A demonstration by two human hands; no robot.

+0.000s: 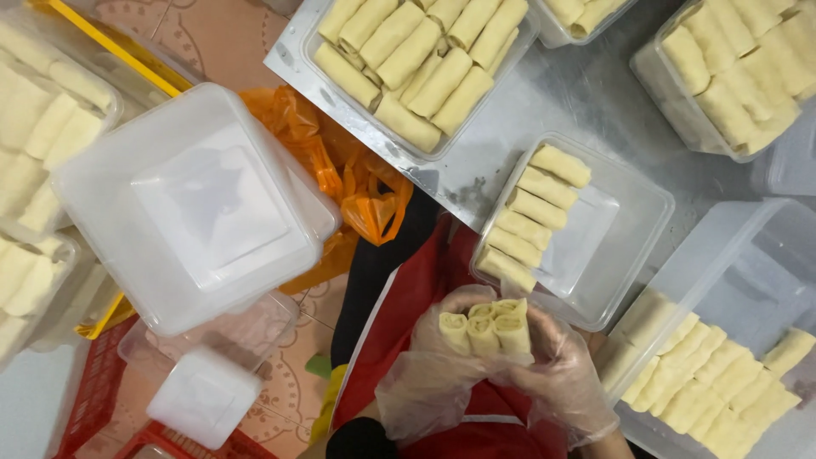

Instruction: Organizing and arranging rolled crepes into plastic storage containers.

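Both my hands wear thin clear plastic gloves and together clasp a bunch of pale yellow spring rolls, ends facing up, low in the head view. My left hand wraps the bunch from the left, my right hand from the right. Just above them sits a clear plastic tray on the metal table, with a row of several rolls along its left side and the rest bare. I wear a red apron.
More clear containers of rolls stand around: top centre, top right, lower right, far left. A stack of lidded empty tubs sits left of me beside an orange plastic bag. A red crate is below.
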